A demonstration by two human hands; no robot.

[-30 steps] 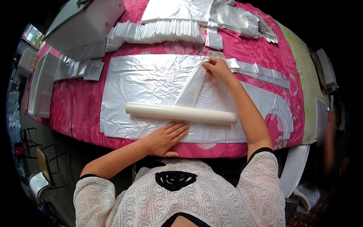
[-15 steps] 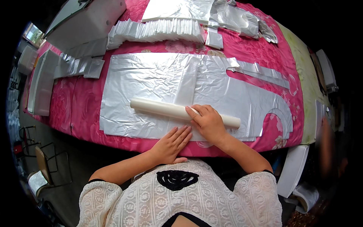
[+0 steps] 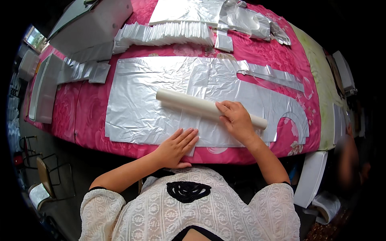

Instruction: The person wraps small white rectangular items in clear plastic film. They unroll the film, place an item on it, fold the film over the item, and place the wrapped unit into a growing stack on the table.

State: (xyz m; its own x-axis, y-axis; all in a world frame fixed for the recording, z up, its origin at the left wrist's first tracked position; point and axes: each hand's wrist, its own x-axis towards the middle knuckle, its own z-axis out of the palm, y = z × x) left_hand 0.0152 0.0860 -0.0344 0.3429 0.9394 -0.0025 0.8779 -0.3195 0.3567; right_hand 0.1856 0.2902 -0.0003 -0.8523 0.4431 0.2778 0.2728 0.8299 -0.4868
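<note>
A silvery-white plastic apron (image 3: 136, 92) lies spread before me, its neck loop and strap side toward the right. Across it, at a slant, rests a smooth white tube (image 3: 181, 101). My right hand (image 3: 236, 120) is closed over the right part of this tube, fingers on top. Flat on the apron's near edge lies my left hand (image 3: 179, 145), fingers stretched out and holding nothing. A folded vertical band of the plastic (image 3: 198, 80) runs up the middle of the apron, partly hidden by the tube.
Behind the apron stands a long row of folded plastic packets (image 3: 169, 34). More plastic aprons (image 3: 185, 10) are piled at the far edge. Pale bins (image 3: 94, 32) and a smaller stack of packets (image 3: 98, 73) sit at left on the pink floral cloth (image 3: 90, 108). Another person's blurred arm (image 3: 348, 160) shows at right.
My right hand and the tube have moved right and a little away from me. My left hand has slid slightly left, still flat. The middle band of plastic now lies straighter.
</note>
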